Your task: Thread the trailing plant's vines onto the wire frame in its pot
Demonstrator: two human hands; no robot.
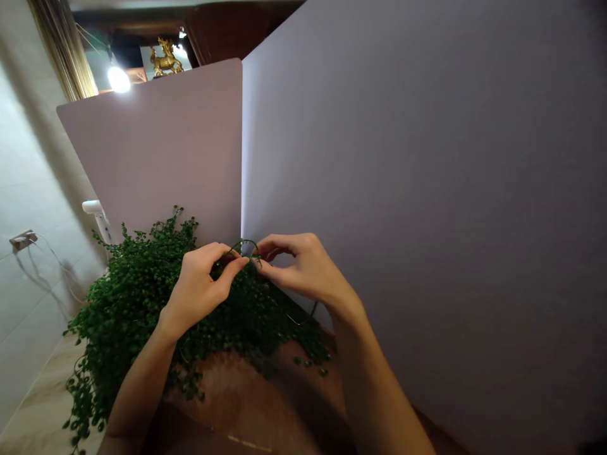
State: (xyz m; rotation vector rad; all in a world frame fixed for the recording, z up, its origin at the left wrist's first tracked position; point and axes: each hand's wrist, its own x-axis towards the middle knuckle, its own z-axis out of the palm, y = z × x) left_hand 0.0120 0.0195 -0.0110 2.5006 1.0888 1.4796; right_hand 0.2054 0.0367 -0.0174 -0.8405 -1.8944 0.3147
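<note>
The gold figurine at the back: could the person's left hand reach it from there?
Probably not directly: the pinkish panel stands between the left hand and the gold figurine, which shows above its top edge. The hand also seems busy with a green stem.

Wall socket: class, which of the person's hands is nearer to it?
Left. The left hand is right of the wall socket, in front of the green plant; the right hand is farther right, past the left hand.
</note>
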